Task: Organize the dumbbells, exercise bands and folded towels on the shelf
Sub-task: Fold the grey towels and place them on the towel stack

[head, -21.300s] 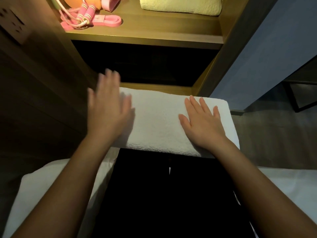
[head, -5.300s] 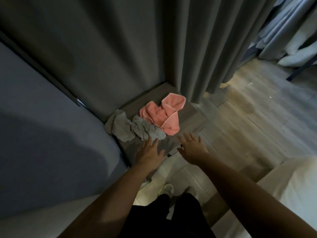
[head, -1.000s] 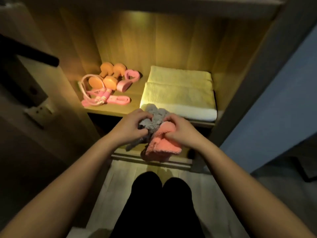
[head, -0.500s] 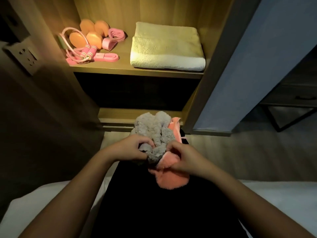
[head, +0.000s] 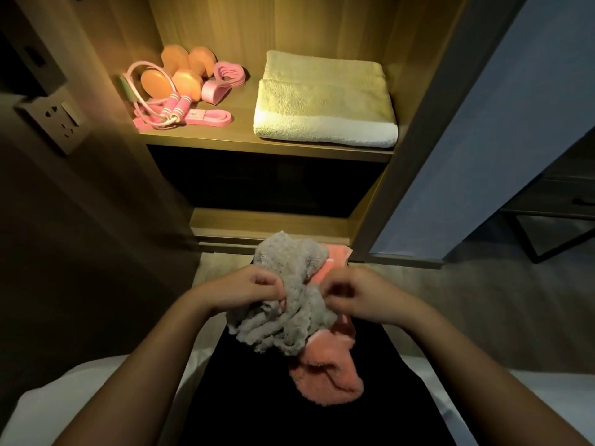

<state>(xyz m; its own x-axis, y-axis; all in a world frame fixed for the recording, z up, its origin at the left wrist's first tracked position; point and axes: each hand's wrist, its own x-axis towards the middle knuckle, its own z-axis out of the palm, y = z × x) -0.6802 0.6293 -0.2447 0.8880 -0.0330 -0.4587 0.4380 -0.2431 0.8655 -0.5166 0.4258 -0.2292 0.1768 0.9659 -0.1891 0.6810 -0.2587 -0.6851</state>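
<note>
A crumpled grey towel (head: 289, 304) rests over my lap, pinched by my left hand (head: 248, 284) on one side and my right hand (head: 357, 294) on the other. Under it lies a crumpled pink towel (head: 328, 371). On the lit wooden shelf (head: 267, 149) a folded white towel (head: 325, 101) lies at the right. At the left of the shelf stand two orange dumbbells (head: 180, 75), with pink exercise bands (head: 222, 82) and a pink skipping rope (head: 164, 111) beside them.
Below the lit shelf is a dark compartment (head: 267, 185). A wall socket (head: 54, 117) sits to the left. A blue-grey panel (head: 483, 156) stands at the right. White bedding (head: 64, 400) lies under my legs on both sides.
I have sat back with both small towels on my lap. My hands have shifted on the grey towel, drawing it out over the pink one.
</note>
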